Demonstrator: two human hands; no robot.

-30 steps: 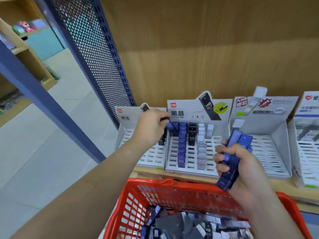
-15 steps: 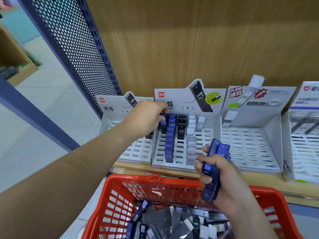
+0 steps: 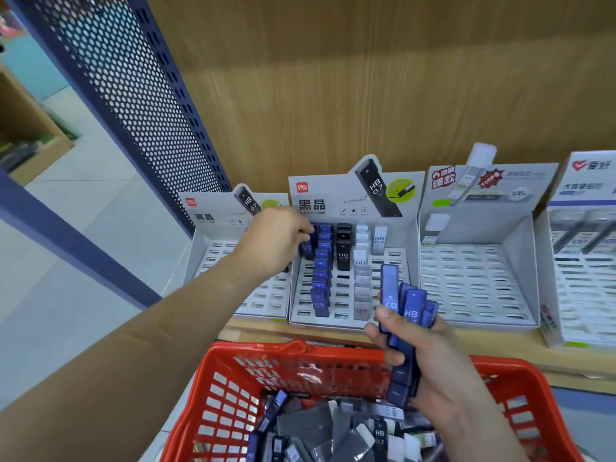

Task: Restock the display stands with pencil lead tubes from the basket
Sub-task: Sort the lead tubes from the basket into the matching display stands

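My left hand (image 3: 274,241) reaches to the back left corner of the middle display stand (image 3: 346,323) and pinches a blue lead tube (image 3: 307,245) at its leftmost column. That stand holds a full column of blue tubes (image 3: 321,268), a few black tubes (image 3: 343,248) and a column of pale tubes (image 3: 361,281). My right hand (image 3: 423,355) grips a bundle of blue lead tubes (image 3: 405,328) upright above the red basket (image 3: 293,358). More tubes in blue, grey and black lie loose in the basket.
A nearly bare stand (image 3: 213,261) sits left of the middle one. Another stand (image 3: 476,278) to the right has slots showing and one white tube. A fourth stand (image 3: 583,278) is at the far right. A perforated blue panel (image 3: 133,95) rises at left.
The view has shifted down and closer to the shelf. My left hand stays at the back left of the middle stand with its tube. The right hand keeps its bundle.
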